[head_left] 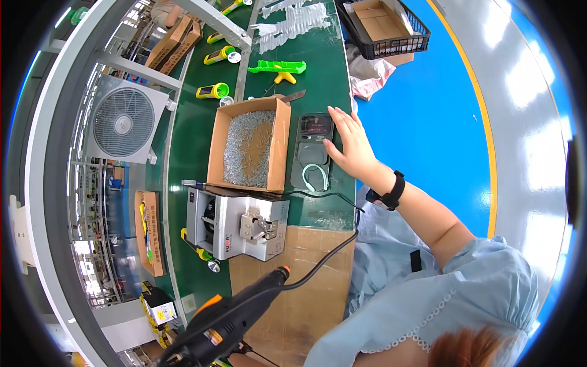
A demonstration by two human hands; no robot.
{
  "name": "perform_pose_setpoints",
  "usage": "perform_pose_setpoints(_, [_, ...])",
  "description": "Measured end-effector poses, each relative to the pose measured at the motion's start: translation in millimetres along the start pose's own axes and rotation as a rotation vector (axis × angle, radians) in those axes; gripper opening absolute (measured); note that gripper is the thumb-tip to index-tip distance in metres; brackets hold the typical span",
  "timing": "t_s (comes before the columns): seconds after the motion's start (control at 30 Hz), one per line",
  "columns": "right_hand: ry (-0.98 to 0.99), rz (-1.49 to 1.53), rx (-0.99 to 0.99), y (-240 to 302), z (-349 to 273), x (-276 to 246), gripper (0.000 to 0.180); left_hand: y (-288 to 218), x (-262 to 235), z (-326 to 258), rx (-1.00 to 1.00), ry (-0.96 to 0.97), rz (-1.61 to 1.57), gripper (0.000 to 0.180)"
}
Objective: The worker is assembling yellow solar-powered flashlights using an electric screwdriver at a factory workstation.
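Note:
My right hand (351, 144), with a black watch on its wrist, is open with fingers stretched out. It lies at the right side of a dark flat device (313, 150) with a small screen, its fingertips at or just over the edge. A pale mint cable loop (315, 177) rests on the device. Beside it, a cardboard box (279, 147) holds a heap of small silver screws (244, 147). Below the box stands a grey screw feeder (238, 223). A black electric screwdriver (229, 324) looms at the lower edge. Of my left hand, only a possible sliver of skin shows behind it; its fingers are hidden.
Yellow-green flashlights (214, 91) line the green bench's left side. A bright green plastic part (278, 66) and a yellow piece (284, 76) lie beyond the box. A black crate (416, 43) stands at the far right. A black cord (330, 257) crosses the cardboard sheet (306, 306).

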State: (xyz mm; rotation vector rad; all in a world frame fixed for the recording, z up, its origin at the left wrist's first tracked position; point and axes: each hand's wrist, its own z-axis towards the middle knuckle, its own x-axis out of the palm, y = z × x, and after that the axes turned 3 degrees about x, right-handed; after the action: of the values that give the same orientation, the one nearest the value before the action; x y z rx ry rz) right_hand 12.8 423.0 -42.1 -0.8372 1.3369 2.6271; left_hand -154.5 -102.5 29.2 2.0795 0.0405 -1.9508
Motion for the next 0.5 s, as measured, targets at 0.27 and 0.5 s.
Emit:
perform_pose_setpoints(0.27, [0.009, 0.091, 0.015, 0.5, 2.0, -1.9, 0.06, -17.3, 17.9, -51.8, 0.111, -0.152, -0.093, 0.067])
perform_pose_setpoints(0.5, [0.016, 0.085, 0.018, 2.4, 3.4, -2.9, 0.06, -26.3, 25.3, -82.6, 0.175, -0.212, -0.154, 0.067])
